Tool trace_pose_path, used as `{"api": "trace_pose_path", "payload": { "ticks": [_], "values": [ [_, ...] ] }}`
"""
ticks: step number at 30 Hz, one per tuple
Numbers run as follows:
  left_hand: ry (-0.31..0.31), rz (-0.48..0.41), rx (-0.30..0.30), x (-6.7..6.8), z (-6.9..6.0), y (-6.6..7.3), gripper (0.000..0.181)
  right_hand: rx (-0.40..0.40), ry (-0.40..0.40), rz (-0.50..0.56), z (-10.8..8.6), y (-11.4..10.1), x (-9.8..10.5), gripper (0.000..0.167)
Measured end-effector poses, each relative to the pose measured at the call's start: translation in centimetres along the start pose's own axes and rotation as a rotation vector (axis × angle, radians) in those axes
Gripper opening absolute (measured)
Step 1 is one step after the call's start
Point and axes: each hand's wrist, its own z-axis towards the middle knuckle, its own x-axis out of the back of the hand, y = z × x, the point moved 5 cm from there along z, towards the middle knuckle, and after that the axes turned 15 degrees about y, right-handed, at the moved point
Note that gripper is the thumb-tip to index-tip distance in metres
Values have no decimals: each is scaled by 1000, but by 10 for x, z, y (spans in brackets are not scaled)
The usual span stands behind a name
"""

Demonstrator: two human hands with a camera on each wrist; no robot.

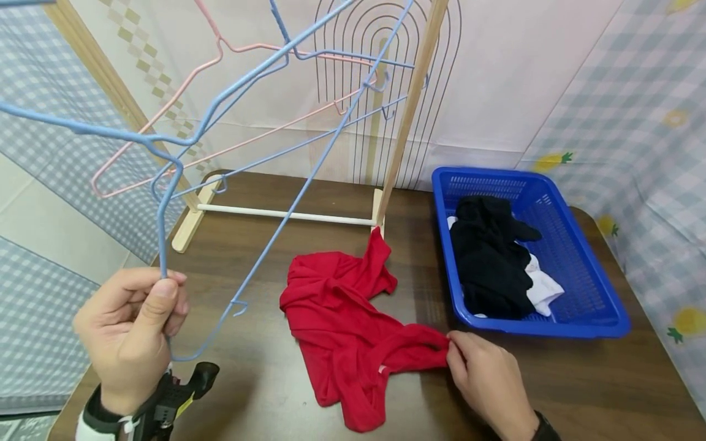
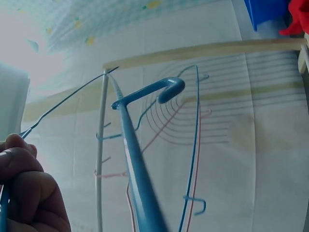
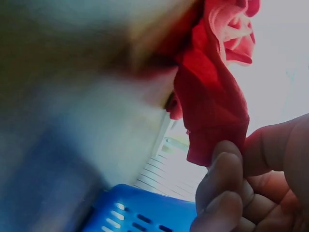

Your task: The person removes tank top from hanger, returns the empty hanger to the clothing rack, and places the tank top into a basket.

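Observation:
My left hand (image 1: 135,324) grips a blue clothes hanger (image 1: 309,184) by one bent end and holds it up, tilted, over the table's left side. Part of its wire and a small hook loom close in the left wrist view. Lying crumpled on the table is a red garment (image 1: 342,318), perhaps a long-sleeved top. My right hand (image 1: 488,383) pinches the end of one of its sleeves between thumb and fingers. In the right wrist view, the red cuff (image 3: 215,140) sits between those fingertips.
A wooden rack (image 1: 408,116) with a white lower bar stands at the back; a pink hanger (image 1: 182,92) and another blue hanger hang there. Right of the red garment is a blue basket (image 1: 584,263), holding a black garment (image 1: 488,257) and a white one (image 1: 543,285). Checked cloth (image 1: 634,122) lines the sides.

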Motion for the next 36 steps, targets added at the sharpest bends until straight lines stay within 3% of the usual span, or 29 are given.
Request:
{"api": "trace_pose_path", "payload": {
  "ticks": [9,12,16,18,22,27,32,36],
  "values": [
    [-30,213,0,25,7,8,5,37,63,23,6,-4,5,12],
    [-76,405,-24,23,15,9,5,69,111,30,7,-5,7,13],
    [-191,750,-112,6,28,7,9,71,120,34,10,-7,9,13],
    [-245,862,-164,-6,37,5,11,69,117,35,10,-8,9,13],
    [-314,937,-220,-31,56,0,16,91,142,45,10,-12,10,16],
    [-339,1023,-288,-60,79,-7,18,120,178,52,9,-14,11,18],
    [-369,1069,-334,-84,97,-24,20,137,201,60,9,-16,12,18],
    [-425,1079,-334,-99,110,-40,24,123,191,59,9,-17,11,18]
  ]
}}
